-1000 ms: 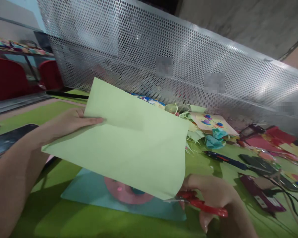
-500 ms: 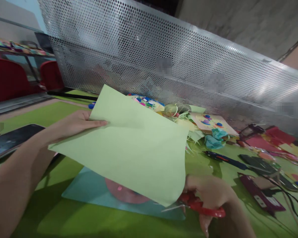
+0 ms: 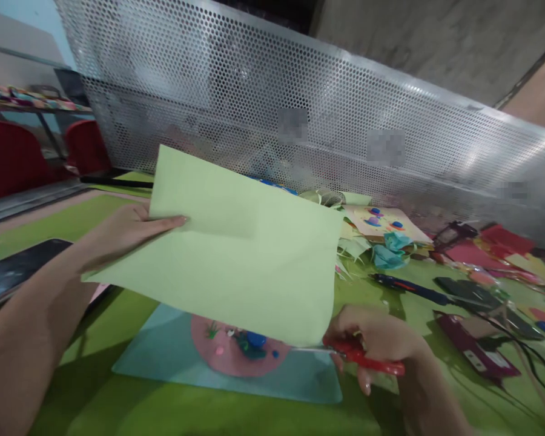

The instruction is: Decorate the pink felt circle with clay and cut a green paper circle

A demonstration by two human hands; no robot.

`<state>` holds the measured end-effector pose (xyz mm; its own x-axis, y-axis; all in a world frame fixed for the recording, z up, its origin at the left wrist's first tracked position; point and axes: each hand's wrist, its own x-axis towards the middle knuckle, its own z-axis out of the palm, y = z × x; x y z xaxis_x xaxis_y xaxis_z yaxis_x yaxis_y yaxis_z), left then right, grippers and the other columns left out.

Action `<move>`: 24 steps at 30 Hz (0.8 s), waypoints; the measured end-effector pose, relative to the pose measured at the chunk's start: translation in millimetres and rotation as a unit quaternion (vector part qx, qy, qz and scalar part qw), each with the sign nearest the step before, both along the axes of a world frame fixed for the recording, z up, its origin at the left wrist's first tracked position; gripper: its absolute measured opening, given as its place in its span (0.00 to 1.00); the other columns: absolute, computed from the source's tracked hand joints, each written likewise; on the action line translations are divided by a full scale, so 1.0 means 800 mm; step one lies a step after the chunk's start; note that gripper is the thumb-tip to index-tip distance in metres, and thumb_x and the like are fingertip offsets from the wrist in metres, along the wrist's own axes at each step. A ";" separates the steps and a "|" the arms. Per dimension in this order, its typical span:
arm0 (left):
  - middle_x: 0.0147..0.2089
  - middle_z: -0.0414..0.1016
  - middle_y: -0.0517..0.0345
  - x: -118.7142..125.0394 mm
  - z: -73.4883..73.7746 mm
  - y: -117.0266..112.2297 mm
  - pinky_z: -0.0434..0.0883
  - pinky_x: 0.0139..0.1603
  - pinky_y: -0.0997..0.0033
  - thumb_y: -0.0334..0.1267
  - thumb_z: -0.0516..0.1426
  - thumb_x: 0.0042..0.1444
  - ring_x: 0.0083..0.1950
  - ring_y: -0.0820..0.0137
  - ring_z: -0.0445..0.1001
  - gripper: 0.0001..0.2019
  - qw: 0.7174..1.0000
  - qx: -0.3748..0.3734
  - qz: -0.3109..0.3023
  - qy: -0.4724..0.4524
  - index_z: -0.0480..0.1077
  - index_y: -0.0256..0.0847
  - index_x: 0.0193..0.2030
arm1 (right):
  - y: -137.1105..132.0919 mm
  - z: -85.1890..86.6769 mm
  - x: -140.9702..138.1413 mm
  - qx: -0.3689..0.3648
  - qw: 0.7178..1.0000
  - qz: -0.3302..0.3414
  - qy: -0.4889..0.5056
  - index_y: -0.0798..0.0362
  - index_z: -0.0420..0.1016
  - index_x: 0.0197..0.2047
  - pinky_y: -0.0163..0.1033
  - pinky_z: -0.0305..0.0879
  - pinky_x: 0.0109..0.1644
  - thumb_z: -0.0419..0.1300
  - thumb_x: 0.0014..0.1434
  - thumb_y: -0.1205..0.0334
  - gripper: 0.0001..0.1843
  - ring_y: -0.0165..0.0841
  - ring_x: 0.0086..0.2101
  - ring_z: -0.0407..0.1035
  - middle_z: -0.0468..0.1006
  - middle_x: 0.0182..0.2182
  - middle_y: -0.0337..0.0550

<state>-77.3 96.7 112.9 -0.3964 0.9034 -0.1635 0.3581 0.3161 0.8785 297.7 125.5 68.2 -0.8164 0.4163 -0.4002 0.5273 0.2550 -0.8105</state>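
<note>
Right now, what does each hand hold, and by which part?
The left hand pinches the pale green paper sheet at its left edge. The right hand grips the red-handled scissors by the handles.

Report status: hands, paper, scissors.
Left hand pinches green sheet at left edge, held off table. Right hand holds red scissors, blades at sheet's lower right corner. Teal card with pink disc lies below.

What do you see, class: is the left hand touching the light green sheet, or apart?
Touching. The head view shows the left hand pinching the light green sheet at its left edge, thumb lying flat on the paper's top face.
</note>
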 end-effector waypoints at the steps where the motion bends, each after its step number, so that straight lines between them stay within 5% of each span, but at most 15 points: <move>1: 0.21 0.79 0.59 -0.001 0.001 0.000 0.71 0.16 0.76 0.54 0.64 0.38 0.18 0.67 0.76 0.21 1.000 0.001 0.002 0.001 0.75 0.39 0.34 | 0.003 -0.001 0.002 -0.003 1.000 0.003 0.006 0.57 0.71 0.22 0.31 0.55 0.21 0.72 0.28 0.43 0.27 0.26 0.19 0.60 0.66 0.16 0.32; 7: 0.19 0.79 0.59 -0.003 0.000 0.001 0.68 0.15 0.78 0.56 0.64 0.35 0.18 0.68 0.75 0.21 1.000 0.011 0.004 0.029 0.76 0.39 0.27 | 0.014 -0.008 0.008 -0.060 0.995 0.070 0.027 0.57 0.73 0.26 0.33 0.59 0.23 0.70 0.29 0.37 0.31 0.28 0.20 0.60 0.65 0.17 0.33; 16: 0.23 0.80 0.57 -0.010 -0.011 0.010 0.71 0.17 0.75 0.58 0.65 0.34 0.20 0.65 0.76 0.23 1.000 -0.009 -0.004 0.004 0.76 0.41 0.32 | 0.015 -0.012 0.009 -0.062 0.986 0.150 0.046 0.60 0.74 0.32 0.34 0.61 0.26 0.55 0.35 0.23 0.44 0.29 0.23 0.60 0.67 0.23 0.38; 24: 0.20 0.79 0.53 -0.006 -0.010 0.006 0.73 0.17 0.70 0.59 0.65 0.33 0.18 0.62 0.76 0.24 0.998 -0.029 -0.008 -0.064 0.75 0.38 0.29 | 0.010 0.007 0.002 -0.122 0.976 0.179 0.034 0.61 0.74 0.35 0.31 0.58 0.25 0.64 0.31 0.30 0.41 0.25 0.21 0.56 0.62 0.21 0.32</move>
